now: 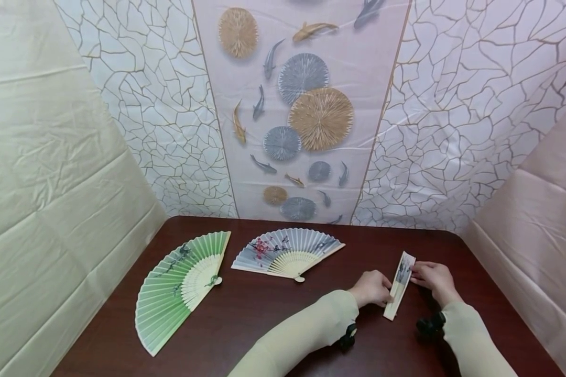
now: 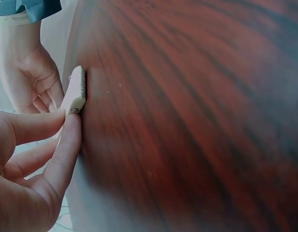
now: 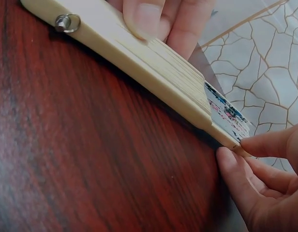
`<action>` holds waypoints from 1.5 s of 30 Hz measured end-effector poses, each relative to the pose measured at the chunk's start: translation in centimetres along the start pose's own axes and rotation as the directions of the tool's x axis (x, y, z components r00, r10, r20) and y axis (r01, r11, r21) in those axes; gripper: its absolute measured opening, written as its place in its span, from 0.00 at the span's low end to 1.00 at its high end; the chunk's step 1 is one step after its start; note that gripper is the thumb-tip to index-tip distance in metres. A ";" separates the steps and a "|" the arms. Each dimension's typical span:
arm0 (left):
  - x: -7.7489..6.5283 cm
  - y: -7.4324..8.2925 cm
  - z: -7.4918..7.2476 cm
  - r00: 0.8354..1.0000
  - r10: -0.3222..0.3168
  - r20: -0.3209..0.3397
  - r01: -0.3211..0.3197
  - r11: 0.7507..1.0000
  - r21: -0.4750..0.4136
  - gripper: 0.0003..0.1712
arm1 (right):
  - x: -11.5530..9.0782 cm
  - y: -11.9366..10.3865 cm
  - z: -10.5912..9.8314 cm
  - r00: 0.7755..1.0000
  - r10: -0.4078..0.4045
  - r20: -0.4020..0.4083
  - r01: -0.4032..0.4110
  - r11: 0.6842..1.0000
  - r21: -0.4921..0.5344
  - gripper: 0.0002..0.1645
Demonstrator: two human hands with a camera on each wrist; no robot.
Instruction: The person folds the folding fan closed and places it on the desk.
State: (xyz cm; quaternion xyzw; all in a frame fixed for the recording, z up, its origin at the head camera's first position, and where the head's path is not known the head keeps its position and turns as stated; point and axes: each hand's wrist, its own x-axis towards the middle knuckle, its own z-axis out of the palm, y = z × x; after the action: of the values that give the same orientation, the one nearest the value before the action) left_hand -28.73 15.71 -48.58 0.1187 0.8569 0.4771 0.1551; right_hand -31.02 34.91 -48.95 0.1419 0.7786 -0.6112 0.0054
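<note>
A folded paper fan (image 1: pixel 399 285) with pale wooden ribs lies slantwise at the right of the table. My left hand (image 1: pixel 371 288) pinches it near its lower, riveted end between thumb and fingers. At the upper, paper end my right hand (image 1: pixel 435 280) grips the outer edge with thumb and fingertips. In the right wrist view, the metal rivet and ring (image 3: pixel 66 22) show at one end, and a strip of printed grey paper (image 3: pixel 227 113) shows at the other. The left wrist view catches the fan (image 2: pixel 77 92) almost end-on, close over the tabletop.
A spread green fan (image 1: pixel 165 293) lies on the left of the dark red table (image 1: pixel 273 324). Behind the middle, a spread grey fan (image 1: pixel 285 251) with red blossoms lies open. Patterned cloth (image 1: pixel 302 173) hangs along the table's back edge, with pale cloth at both sides.
</note>
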 end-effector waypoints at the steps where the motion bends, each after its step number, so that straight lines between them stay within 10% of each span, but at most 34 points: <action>1: -0.1 0.0 0.0 1.000 -0.001 0.004 0.001 1.000 -0.007 0.10 | -0.1 0.0 0.0 1.000 0.002 -0.006 -0.002 1.000 -0.001 0.29; 22: 0.4 0.2 -2.1 0.999 0.054 0.009 -0.053 0.997 -0.061 0.13 | 0.0 -0.5 -0.1 0.989 -0.004 -0.147 0.016 0.997 0.076 0.27; 30: 1.5 0.1 -6.9 0.989 0.144 -0.026 -0.144 0.990 0.007 0.13 | 0.2 -2.1 0.9 0.989 -0.046 -0.137 0.052 0.998 0.043 0.27; 45: 0.7 -5.3 -18.5 0.973 0.167 -0.160 -0.161 0.986 0.050 0.18 | -0.8 -5.2 4.7 0.992 -0.122 0.028 0.121 0.992 0.046 0.27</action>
State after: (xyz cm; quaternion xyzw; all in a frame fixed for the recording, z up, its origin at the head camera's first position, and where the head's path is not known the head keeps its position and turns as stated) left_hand -36.71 -1.28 -44.04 0.1524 0.8627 0.4804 0.0422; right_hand -32.19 29.12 -45.03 0.0849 0.7718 -0.6297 -0.0228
